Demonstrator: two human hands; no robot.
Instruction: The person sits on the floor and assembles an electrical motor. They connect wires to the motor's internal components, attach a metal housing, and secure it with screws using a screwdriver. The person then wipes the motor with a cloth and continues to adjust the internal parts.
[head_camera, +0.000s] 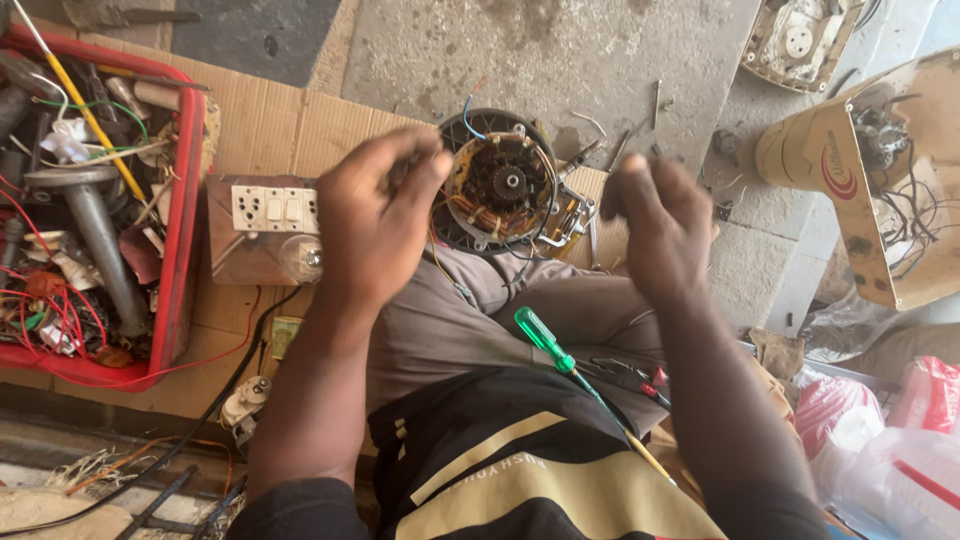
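Note:
A round fan motor (503, 186) with copper windings and a dark gear at its centre rests by my knees on cardboard. My left hand (378, 215) hovers just left of it, fingers curled near its rim. Raised to the motor's right, my right hand (662, 225) has its fingers bunched and blurred; whether either hand pinches a wire is too small to tell. A green-handled screwdriver (543, 338) lies across my lap.
A switchboard with a bulb (268, 228) sits left of the motor. The red crate (183, 225) of tools and wires fills the far left. A tan fan housing (850, 170) lies at the right, plastic bags (880, 440) below it.

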